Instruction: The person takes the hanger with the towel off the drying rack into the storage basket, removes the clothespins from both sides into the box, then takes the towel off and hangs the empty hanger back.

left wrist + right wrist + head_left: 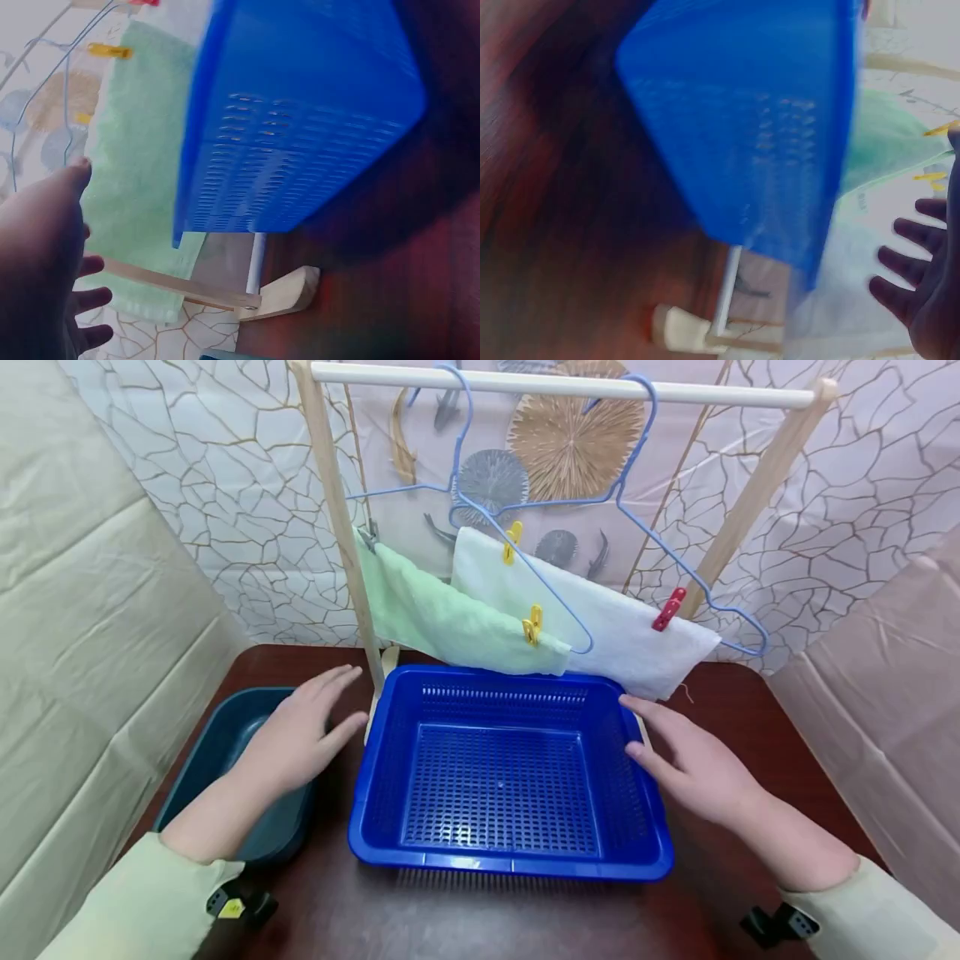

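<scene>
A blue perforated plastic basket (502,789) sits on the table between my hands, with nothing in it. My left hand (300,739) is left of its rim, fingers extended and holding nothing; the left wrist view shows a gap to the basket wall (292,150). My right hand (693,764) hovers by the right rim, fingers spread and thumb apart, also holding nothing. Behind the basket, a light green towel (450,618) and a white towel (592,618) hang from blue wire hangers (675,560). Yellow clothespins (532,625) and a red clothespin (669,609) clip them.
The hangers hang on the white bar (562,387) of a wooden rack, whose left post (341,510) stands behind the basket. A dark green tub (288,827) lies partly under my left forearm. Cloth-covered walls (82,635) enclose the brown table (420,922) on both sides.
</scene>
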Motion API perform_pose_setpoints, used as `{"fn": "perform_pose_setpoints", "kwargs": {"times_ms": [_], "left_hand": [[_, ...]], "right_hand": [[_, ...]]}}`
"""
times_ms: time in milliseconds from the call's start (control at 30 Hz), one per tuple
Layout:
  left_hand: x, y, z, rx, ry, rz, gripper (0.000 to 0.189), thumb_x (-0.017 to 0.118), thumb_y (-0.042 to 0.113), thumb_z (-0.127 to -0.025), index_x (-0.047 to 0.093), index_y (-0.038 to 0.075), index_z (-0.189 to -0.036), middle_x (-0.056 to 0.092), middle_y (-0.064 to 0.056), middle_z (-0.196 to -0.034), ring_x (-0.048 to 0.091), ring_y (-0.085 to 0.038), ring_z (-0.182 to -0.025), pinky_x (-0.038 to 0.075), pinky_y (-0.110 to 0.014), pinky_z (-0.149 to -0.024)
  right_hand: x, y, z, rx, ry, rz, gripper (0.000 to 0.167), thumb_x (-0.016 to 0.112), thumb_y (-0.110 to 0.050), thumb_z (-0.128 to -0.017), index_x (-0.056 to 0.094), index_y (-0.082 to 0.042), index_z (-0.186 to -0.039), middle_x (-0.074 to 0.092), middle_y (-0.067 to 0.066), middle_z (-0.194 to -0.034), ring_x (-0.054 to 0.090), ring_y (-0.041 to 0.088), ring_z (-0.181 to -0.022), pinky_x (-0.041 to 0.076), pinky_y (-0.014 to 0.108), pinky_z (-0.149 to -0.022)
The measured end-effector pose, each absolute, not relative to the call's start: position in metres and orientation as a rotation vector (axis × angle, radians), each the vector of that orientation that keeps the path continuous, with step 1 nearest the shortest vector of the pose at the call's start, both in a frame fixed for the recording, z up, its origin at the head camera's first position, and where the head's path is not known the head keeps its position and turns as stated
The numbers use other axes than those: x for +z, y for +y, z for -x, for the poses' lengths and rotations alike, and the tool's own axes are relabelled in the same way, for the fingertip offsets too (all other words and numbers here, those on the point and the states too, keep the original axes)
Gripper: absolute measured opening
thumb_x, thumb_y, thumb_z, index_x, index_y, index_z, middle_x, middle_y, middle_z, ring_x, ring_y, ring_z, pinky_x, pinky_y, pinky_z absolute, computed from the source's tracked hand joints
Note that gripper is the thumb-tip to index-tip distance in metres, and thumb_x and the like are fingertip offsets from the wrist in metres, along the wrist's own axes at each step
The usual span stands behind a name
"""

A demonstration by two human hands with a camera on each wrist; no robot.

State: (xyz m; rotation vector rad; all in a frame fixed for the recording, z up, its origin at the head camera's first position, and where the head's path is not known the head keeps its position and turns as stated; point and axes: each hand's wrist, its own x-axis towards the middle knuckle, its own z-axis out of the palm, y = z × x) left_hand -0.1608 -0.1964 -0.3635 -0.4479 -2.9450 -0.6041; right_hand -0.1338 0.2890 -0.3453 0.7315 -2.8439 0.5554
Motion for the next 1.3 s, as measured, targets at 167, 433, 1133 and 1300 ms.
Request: {"fn": "perform_pose_setpoints", "kwargs": {"times_ms": [167,433,1133,1300], "left_hand": [[-0.349,-0.197,0.177,-1.024,-2.837,0.245,0.070,0.045,0.058,-0.099,0.030,0.020,-0.156,0.036,-0.014,-0.154,0.042,-0.038,-0.135,0.037,-0.061,-0.104],[-0.331,-0.189,0.209,-1.429,-2.584,0.145,0.066,0.053,0.045,-0.101,0.028,0.020,-0.157,0.040,-0.005,-0.154,0.043,-0.027,-0.137,0.041,-0.052,-0.106],[-0.304,-0.162,0.251,-1.356,-2.510,0.079,0.065,0.050,0.034,-0.103,0.016,0.030,-0.159,0.035,-0.001,-0.155,0.042,-0.021,-0.137,0.050,-0.043,-0.098],[-0.303,-0.161,0.254,-1.416,-2.496,0.054,0.067,0.051,0.032,-0.103,0.014,0.032,-0.159,0.037,-0.003,-0.155,0.044,-0.021,-0.135,0.051,-0.044,-0.097]], "right_hand": [[-0.323,0.275,0.137,0.928,-2.743,-0.573,0.034,0.057,-0.021,-0.102,0.059,-0.008,-0.133,0.066,0.011,-0.123,0.062,0.010,-0.103,0.048,0.019,-0.085],[-0.285,0.247,0.158,1.107,-2.663,-0.445,0.032,0.056,-0.027,-0.102,0.062,-0.007,-0.127,0.066,0.011,-0.120,0.063,0.014,-0.106,0.046,0.011,-0.082],[-0.247,0.187,0.205,1.092,-2.686,-0.418,0.050,0.056,-0.041,-0.099,0.051,-0.010,-0.138,0.058,0.010,-0.131,0.059,0.029,-0.118,0.048,0.049,-0.094],[-0.249,0.179,0.213,1.053,-2.712,-0.423,0.048,0.055,-0.042,-0.100,0.051,-0.013,-0.138,0.059,0.009,-0.130,0.060,0.030,-0.114,0.049,0.048,-0.090]]}}
